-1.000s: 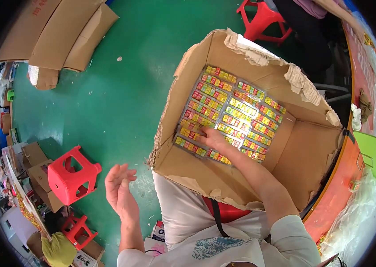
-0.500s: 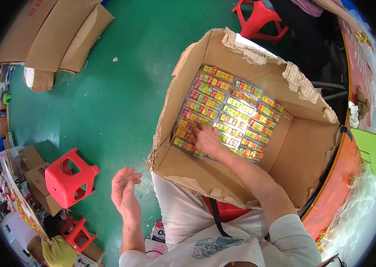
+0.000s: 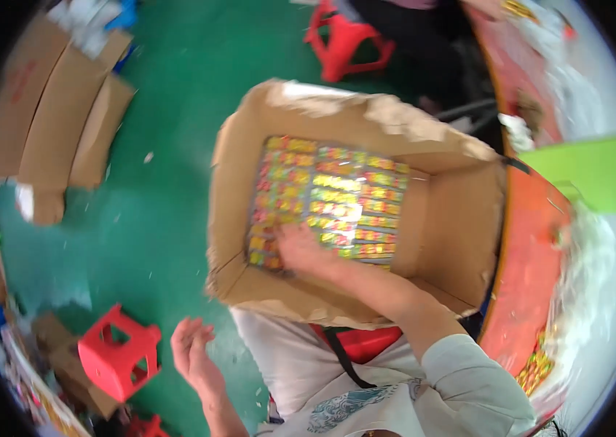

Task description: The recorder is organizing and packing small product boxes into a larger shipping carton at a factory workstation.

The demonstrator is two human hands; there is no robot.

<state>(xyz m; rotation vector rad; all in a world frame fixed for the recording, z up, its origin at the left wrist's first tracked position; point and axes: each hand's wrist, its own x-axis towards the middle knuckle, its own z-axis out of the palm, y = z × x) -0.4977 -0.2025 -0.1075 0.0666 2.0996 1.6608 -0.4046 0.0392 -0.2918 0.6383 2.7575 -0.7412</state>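
Observation:
A large open cardboard box with torn rims stands in front of me. Rows of small red, yellow and green packs lie in clear plastic trays on its bottom, and glare hides some of them. Inside the box, my right hand rests on the packs at the near left side. Motion smears its fingers, so its grip does not show. My left hand is raised over the floor to the left of the box. Its fingers are loosely bent and apart, with nothing in them.
A red stool stands at left, another red stool beyond the box near a person in dark clothes. Flattened cardboard lies at far left. On the right, an orange-red table holds clear plastic film and a green board.
The whole view has shifted and blurred, with the box now further left and lower. My right hand stays at the same area of the trays; my left hand remains raised and empty.

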